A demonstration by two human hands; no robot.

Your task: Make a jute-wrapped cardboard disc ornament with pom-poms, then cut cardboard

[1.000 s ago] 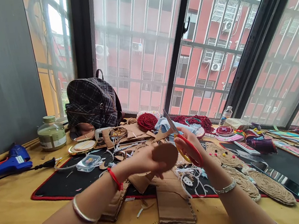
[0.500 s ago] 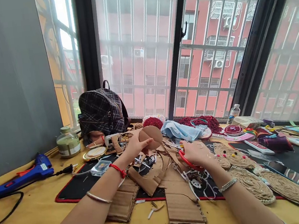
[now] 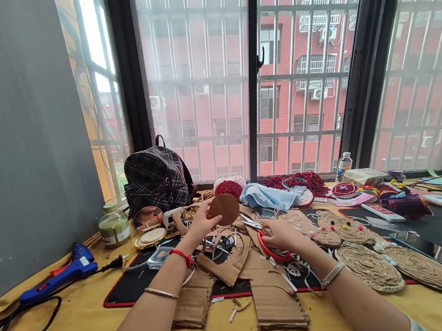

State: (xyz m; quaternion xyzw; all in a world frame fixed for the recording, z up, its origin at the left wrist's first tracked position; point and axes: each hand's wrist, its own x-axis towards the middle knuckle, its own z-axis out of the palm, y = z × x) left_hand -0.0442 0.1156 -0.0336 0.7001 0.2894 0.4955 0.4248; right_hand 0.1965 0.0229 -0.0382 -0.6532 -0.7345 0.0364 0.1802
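A round cardboard disc (image 3: 226,210) is pinched at its left edge by my left hand (image 3: 203,221), raised over the cluttered table. My right hand (image 3: 281,233) grips red-handled scissors (image 3: 274,253), whose metal blades point up and left toward the disc without touching it. Beneath both hands lie cut cardboard pieces, among them a scrap with a curved cut edge (image 3: 228,269) and a flat corrugated piece (image 3: 278,301) near the front edge. White strips and small black-and-white bits are scattered among them.
A blue glue gun (image 3: 59,274) with a black cord lies at left, near a jar (image 3: 113,227) and a plaid backpack (image 3: 158,178). Blue cloth (image 3: 269,197) and dark red yarn (image 3: 227,189) sit behind. Coiled rope mats (image 3: 370,265) and a water bottle (image 3: 344,165) are at right.
The view has shifted slightly. My right hand and the scissors have turned, so the blades show more clearly and apart from the disc. The disc now faces me more fully, still in my left hand.
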